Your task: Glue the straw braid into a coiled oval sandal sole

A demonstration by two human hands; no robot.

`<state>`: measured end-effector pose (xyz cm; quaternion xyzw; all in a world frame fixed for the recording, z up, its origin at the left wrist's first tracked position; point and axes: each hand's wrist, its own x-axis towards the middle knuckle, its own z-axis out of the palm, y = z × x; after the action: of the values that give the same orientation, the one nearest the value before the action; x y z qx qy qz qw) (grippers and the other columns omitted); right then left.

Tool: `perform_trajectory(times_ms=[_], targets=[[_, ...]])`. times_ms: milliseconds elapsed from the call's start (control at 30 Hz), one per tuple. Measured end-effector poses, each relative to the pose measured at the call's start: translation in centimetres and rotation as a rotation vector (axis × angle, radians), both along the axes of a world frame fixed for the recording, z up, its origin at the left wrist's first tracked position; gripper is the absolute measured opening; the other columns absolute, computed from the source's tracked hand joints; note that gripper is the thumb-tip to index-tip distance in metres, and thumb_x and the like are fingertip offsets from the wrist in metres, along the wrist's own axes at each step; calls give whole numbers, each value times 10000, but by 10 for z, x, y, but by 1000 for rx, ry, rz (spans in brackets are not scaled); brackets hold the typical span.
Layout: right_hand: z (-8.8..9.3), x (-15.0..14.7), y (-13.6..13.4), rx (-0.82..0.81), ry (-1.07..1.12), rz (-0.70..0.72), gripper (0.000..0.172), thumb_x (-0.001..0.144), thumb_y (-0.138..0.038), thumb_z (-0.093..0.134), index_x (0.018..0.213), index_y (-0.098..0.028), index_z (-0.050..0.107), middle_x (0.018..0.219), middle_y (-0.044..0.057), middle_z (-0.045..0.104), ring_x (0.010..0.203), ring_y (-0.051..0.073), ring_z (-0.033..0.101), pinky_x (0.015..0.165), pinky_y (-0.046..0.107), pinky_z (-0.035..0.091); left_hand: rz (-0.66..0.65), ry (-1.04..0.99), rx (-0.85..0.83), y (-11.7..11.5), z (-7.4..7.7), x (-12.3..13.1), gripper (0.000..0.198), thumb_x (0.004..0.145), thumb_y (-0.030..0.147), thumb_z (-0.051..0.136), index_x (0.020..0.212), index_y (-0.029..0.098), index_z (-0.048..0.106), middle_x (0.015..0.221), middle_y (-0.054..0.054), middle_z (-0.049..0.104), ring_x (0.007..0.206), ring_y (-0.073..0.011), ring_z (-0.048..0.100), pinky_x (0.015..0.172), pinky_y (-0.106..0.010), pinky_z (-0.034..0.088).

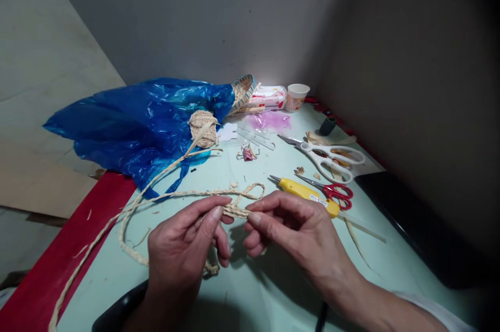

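Observation:
My left hand [187,248] and my right hand [291,230] meet over the pale green table [273,274], both pinching a short stretch of braided straw cord [236,210] between thumb and fingertips. The cord forms a small loop [250,191] just beyond my fingers. It trails left in a long curve [128,217] across the table and over the red edge. One strand rises to a ball of the same cord [203,127] resting against a blue plastic bag [136,118].
White-handled scissors [332,157], red-handled scissors [332,191] and a yellow utility knife [307,192] lie right of my hands. Behind them are a woven basket piece [242,89], a tissue pack [269,97], a paper cup [297,96] and a small dark cylinder [327,125]. Walls close the back and right.

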<state>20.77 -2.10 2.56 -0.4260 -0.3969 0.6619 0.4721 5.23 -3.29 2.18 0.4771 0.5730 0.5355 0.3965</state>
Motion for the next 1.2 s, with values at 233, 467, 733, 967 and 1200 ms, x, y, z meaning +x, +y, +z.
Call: perform_trajectory(times_ms=[233, 467, 733, 967, 1200], targets=[[-2, 0, 2, -6, -24, -8, 231, 753, -354, 798, 772, -159, 676, 562, 12, 725, 500, 138, 693, 544, 242, 579, -64, -54, -93, 5, 2, 0, 164, 816, 266, 659, 922, 171, 740, 485, 53, 644, 374, -101, 576, 414, -199, 498], [-8, 2, 4, -8, -41, 61, 297, 777, -421, 769, 812, -155, 642, 564, 4, 701, 495, 120, 668, 543, 230, 549, -59, 126, 45, 7, -6, -2, 149, 771, 204, 697, 882, 243, 788, 454, 79, 613, 369, -73, 524, 405, -160, 471], [-7, 20, 11, 321, -530, 173, 307, 917, -462, 619, 1126, -237, 638, 720, -18, 668, 671, 146, 624, 645, 279, 462, -141, 157, 40, 11, -6, -11, 141, 830, 221, 649, 878, 231, 782, 484, 54, 659, 392, -110, 604, 431, -197, 523], [-8, 16, 8, 256, -399, 245, 250, 934, -367, 597, 782, -190, 688, 664, -12, 656, 603, 113, 566, 597, 241, 438, -171, 172, 60, 10, -2, -10, 147, 828, 187, 635, 832, 224, 778, 483, 56, 653, 389, -104, 591, 441, -203, 522], [-10, 13, 5, 106, -211, 272, 309, 885, -457, 648, 758, -177, 671, 651, -4, 656, 584, 112, 601, 587, 233, 481, -177, 162, 68, 11, -1, -12, 138, 809, 173, 646, 785, 216, 775, 463, 58, 645, 381, -99, 591, 420, -183, 498]])
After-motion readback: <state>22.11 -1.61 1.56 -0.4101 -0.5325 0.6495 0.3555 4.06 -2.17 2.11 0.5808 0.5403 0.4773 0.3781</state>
